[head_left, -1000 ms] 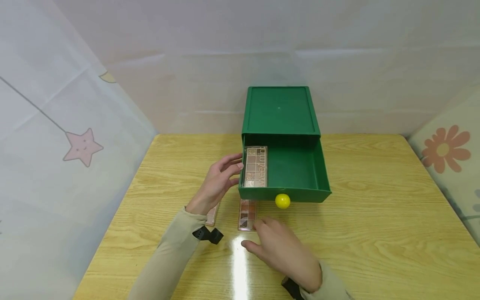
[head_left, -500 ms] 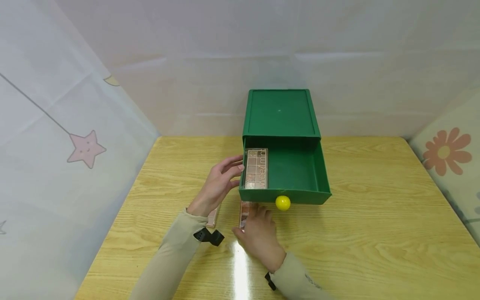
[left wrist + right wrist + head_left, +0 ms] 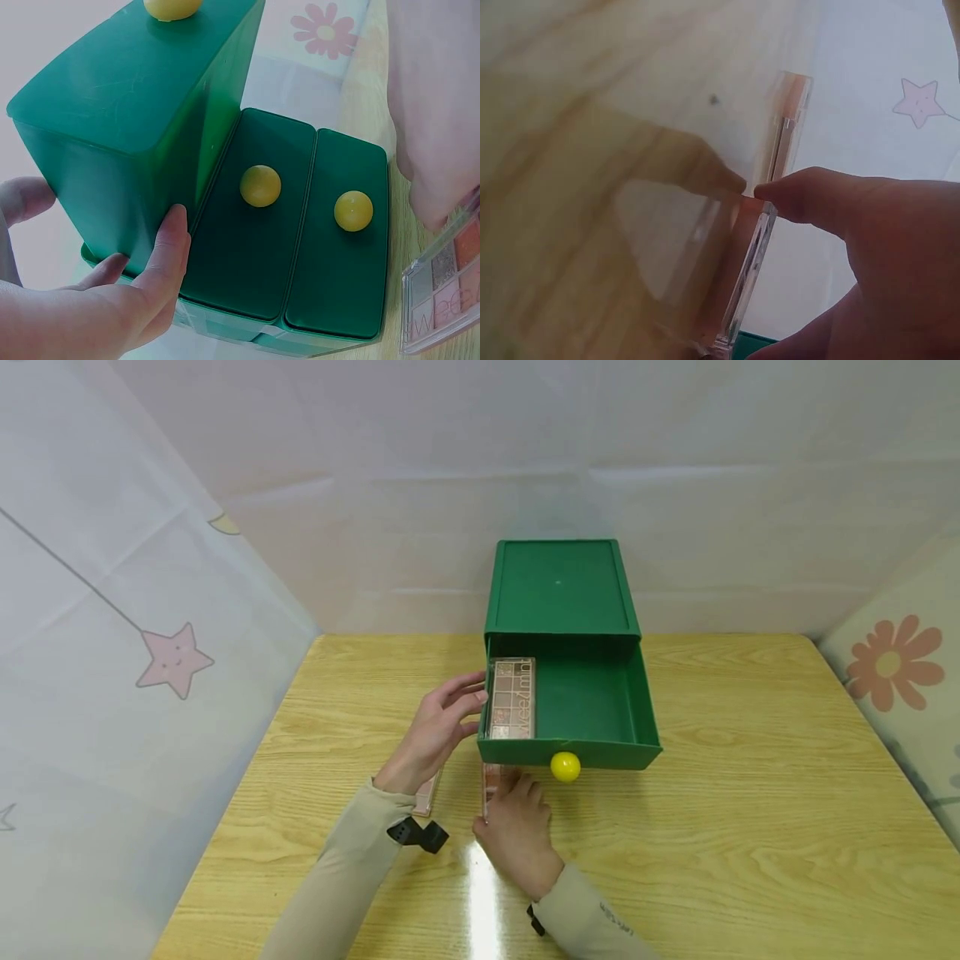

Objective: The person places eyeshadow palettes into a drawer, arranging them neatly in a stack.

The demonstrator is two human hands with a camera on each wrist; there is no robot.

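My left hand [image 3: 433, 727] holds the left side of the pulled-out green drawer [image 3: 600, 753]. In the left wrist view, a finger reaches along the drawer's underside and another digit touches its opposite edge. An eyeshadow palette [image 3: 512, 697] with a clear lid lies inside the drawer, along its left wall. My right hand [image 3: 517, 835] is just in front of the drawer and pinches a second eyeshadow palette [image 3: 450, 281]. The thumb presses the palette's near end in the right wrist view; my hand and the drawer cover much of it in the head view.
A third palette [image 3: 426, 793] lies on the wooden table [image 3: 750, 818], partly behind my left wrist. The green cabinet [image 3: 558, 585] stands against the back sheet. Below the pulled-out drawer are two more drawers with yellow knobs, one knob [image 3: 260, 186] nearer the middle.
My right hand has moved left and forward onto the palette in front of the drawer, and its thumb has come to the near end. My left hand stays at the drawer's side.
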